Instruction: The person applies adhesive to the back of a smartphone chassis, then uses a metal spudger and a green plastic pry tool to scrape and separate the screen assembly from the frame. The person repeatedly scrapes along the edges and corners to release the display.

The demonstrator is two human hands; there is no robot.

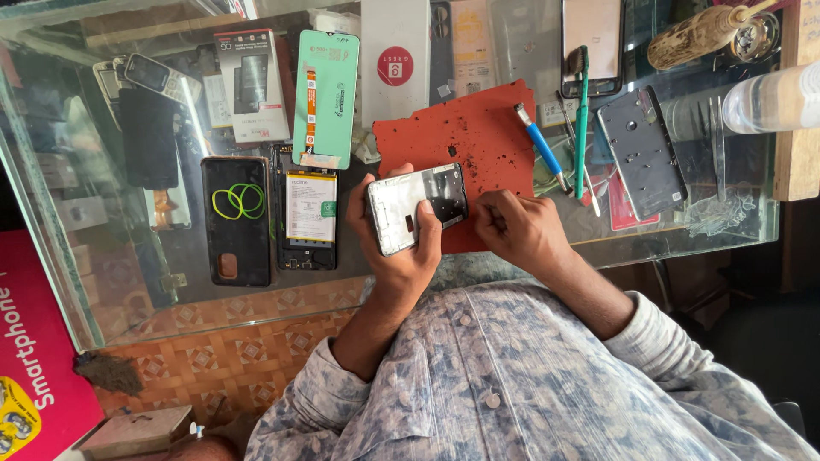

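- While the left hand (395,243) wraps around a silver-grey phone frame with a dark inner panel (417,207), its thumb lies across the lower face and its fingers curl around the far edge, grasping it firmly.
- That phone frame is lifted slightly over the near edge of a red-orange rubber work mat with dark specks (465,147), tilted so its inner side faces the camera.
- Just beside the frame's right end, the right hand (514,229) is clenched into a loose fist, fingertips pinched together; whether they hold anything small I cannot tell.
- Both hands work above a glass-topped counter (120,273).
- Left of the left hand lies an opened black phone body showing a white battery with a green label (308,207), flat on the glass.
- Further left sits a black phone back cover with green rubber bands looped on it (236,218).
- Above the opened phone, a mint-green phone screen panel with an orange strip (325,96) rests partly over it.
- On the mat's right edge lies a blue-handled screwdriver (540,147), and next to it a green-handled brush (581,111), both pointing away from the person.
- To the right of those tools, a grey metal phone back plate with small holes (642,152) lies flat, well apart from the hands.
- At the far right stands a clear plastic bottle lying on its side (773,98).
- The person's sleeves are a pale blue patterned shirt (512,367).
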